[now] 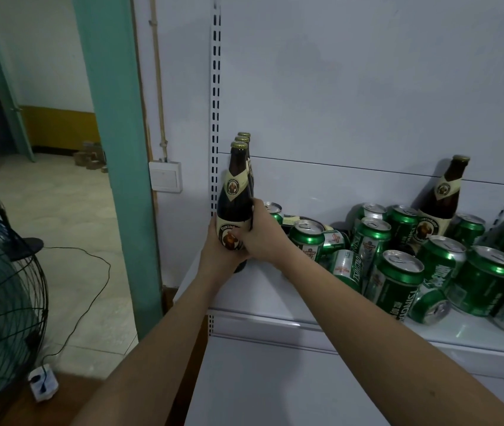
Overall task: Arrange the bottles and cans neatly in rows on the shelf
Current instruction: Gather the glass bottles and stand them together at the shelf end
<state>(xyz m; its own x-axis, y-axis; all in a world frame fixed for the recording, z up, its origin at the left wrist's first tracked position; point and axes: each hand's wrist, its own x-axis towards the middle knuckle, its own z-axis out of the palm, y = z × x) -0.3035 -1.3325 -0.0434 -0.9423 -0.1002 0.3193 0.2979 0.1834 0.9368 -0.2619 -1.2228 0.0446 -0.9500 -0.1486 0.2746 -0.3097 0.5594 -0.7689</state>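
Both hands, the left hand (218,244) and the right hand (264,238), are gripping the front brown beer bottle (234,207) at the shelf (275,305) edge. The green cans (398,272) are lying jumbled at 3 o'clock; a sideways nudge risks toppling the bottle row (243,139) behind.

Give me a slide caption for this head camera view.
Both hands grip the front bottle of a row at the shelf's left end; green cans lie jumbled.

We note dark glossy glass on the bottles (234,207), with matt paper labels and gold foil-like caps. The cans (398,281) are shiny green metal with bare silvery tops. The shelf (275,305) is smooth, white-painted metal, faintly reflective.
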